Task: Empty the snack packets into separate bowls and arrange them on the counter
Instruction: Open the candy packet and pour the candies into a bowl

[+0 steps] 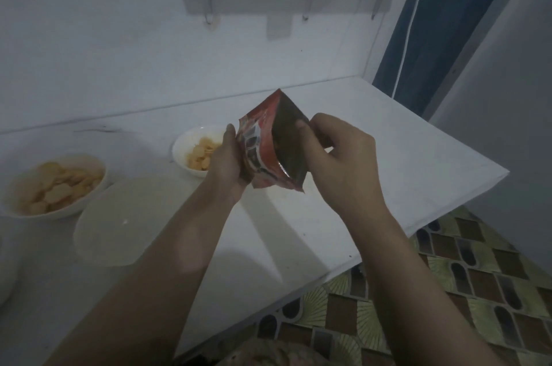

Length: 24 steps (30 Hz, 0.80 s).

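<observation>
A red snack packet (270,144) is held up in the air above the white counter (373,162), its mouth pulled open. The left hand (227,159) grips its left side, fingers wrapped round the printed face; the right hand (337,153) pinches its right edge, thumb inside the opening. Left of the packet and just behind the left hand sits a bowl of chips (195,150). Farther left stands a second filled bowl (53,186), touching an empty bowl (119,219) nearer the front. Right of the packet, bare counter runs to its corner, then patterned floor (448,291).
</observation>
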Tool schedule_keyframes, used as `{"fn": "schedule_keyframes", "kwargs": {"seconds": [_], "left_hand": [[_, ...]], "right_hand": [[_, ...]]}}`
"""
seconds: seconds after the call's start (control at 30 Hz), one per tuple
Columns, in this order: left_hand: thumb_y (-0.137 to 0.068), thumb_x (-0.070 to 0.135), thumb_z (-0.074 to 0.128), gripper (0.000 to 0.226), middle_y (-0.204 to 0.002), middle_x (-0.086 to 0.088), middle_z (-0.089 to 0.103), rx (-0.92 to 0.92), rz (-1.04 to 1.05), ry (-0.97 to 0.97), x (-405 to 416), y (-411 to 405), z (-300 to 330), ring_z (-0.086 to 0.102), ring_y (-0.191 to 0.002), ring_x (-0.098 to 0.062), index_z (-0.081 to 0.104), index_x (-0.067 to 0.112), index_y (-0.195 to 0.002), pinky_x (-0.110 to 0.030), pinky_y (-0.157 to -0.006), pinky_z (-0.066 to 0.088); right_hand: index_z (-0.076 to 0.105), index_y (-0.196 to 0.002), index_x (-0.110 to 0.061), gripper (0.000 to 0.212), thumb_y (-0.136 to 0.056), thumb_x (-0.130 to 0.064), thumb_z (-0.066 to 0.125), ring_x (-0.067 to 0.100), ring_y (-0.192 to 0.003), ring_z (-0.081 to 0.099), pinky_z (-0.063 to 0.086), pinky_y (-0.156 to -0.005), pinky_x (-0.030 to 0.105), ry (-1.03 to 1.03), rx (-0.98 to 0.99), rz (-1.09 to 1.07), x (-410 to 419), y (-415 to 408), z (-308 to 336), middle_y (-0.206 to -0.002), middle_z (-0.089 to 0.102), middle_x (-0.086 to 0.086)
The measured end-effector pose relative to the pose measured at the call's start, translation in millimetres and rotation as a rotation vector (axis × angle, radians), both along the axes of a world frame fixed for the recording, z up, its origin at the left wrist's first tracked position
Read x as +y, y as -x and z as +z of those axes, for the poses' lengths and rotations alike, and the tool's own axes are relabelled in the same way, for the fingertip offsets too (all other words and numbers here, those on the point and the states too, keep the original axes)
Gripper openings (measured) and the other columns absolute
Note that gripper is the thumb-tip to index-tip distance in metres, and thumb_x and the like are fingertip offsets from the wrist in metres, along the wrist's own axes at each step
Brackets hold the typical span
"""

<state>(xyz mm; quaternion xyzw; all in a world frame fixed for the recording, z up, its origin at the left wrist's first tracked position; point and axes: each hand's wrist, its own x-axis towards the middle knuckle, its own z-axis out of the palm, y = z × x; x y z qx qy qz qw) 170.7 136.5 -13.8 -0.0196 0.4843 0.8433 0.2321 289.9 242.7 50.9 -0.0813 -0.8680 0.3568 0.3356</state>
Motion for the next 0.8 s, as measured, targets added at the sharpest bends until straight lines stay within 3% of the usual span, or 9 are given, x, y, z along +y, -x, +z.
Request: {"fn": "schedule_keyframes", "kwargs": {"seconds": [0.1,0.17,0.33,0.4,0.5,0.6,0.63,0.8], "left_hand": [[-0.102,0.051,0.030,0.049,-0.117,-0.012,0.069,-0.005,0.006,0.000,-28.9,10.1,9.7,0.067,-0.104,-0.030,0.067,0.019,-0.101,-0.048,-0.098,0.049],[-0.100,0.053,0.033,0.048,-0.117,-0.012,0.069,0.019,0.026,0.019,-56.0,19.1,17.3,0.066,-0.107,-0.032,0.068,0.020,-0.103,-0.048,-0.097,0.050],[-0.097,0.052,0.045,0.038,-0.082,-0.002,0.077,0.096,0.124,0.123,-136.1,40.0,35.2,0.074,-0.076,-0.024,0.068,0.022,-0.092,-0.043,-0.081,0.057],[-0.096,0.054,0.044,0.040,-0.076,-0.001,0.076,0.089,0.142,0.170,-168.2,48.6,36.6,0.073,-0.077,-0.026,0.067,0.022,-0.091,-0.044,-0.081,0.058],[-0.096,0.057,0.042,0.044,-0.072,0.001,0.075,0.091,0.200,0.244,-211.3,57.7,35.9,0.073,-0.074,-0.024,0.067,0.022,-0.089,-0.042,-0.075,0.058],[-0.098,0.056,0.036,0.047,-0.081,0.001,0.077,0.146,0.254,0.347,-248.0,65.5,26.6,0.074,-0.069,-0.019,0.069,0.023,-0.092,-0.035,-0.066,0.059],[-0.098,0.055,0.035,0.048,-0.087,0.000,0.077,0.167,0.269,0.374,-258.4,68.5,21.8,0.074,-0.071,-0.019,0.070,0.023,-0.094,-0.035,-0.067,0.059],[-0.100,0.053,0.034,0.048,-0.091,-0.003,0.075,0.219,0.343,0.426,-290.6,83.1,7.9,0.073,-0.081,-0.022,0.068,0.021,-0.092,-0.043,-0.083,0.058]], "right_hand": [[0.057,-0.071,0.001,0.037,-0.097,-0.025,0.052,0.021,-0.069,0.050,0.036,-0.054,0.027,0.033,0.037,0.040,-26.3,8.9,9.8,-0.063,0.056,0.010],[0.058,-0.072,0.001,0.037,-0.097,-0.026,0.051,0.020,-0.072,0.051,0.037,-0.054,0.027,0.036,0.046,0.061,-49.2,16.7,16.7,-0.063,0.057,0.010],[0.059,-0.071,-0.005,0.031,-0.095,-0.025,0.055,0.018,-0.066,0.059,0.051,-0.058,0.040,0.082,0.078,0.112,-117.9,38.2,24.7,-0.066,0.062,0.005],[0.059,-0.075,-0.008,0.027,-0.095,-0.026,0.056,0.017,-0.069,0.061,0.052,-0.059,0.042,0.088,0.068,0.120,-147.0,46.0,24.0,-0.069,0.064,0.000],[0.058,-0.084,-0.014,0.017,-0.095,-0.027,0.057,0.011,-0.073,0.061,0.053,-0.062,0.035,0.095,0.034,0.152,-185.2,56.0,19.6,-0.077,0.065,-0.009],[0.055,-0.097,-0.026,0.002,-0.095,-0.026,0.056,-0.002,-0.083,0.059,0.049,-0.063,0.013,0.089,-0.046,0.197,-214.7,65.1,9.7,-0.089,0.062,-0.020],[0.055,-0.101,-0.030,0.006,-0.095,-0.027,0.055,-0.005,-0.086,0.058,0.047,-0.066,0.009,0.096,-0.063,0.212,-223.4,68.2,6.5,-0.091,0.061,-0.023],[0.061,-0.102,-0.030,0.017,-0.097,-0.042,0.050,-0.003,-0.095,0.059,0.046,-0.076,0.012,0.164,-0.062,0.167,-259.4,82.8,-3.3,-0.094,0.062,-0.026]]}}
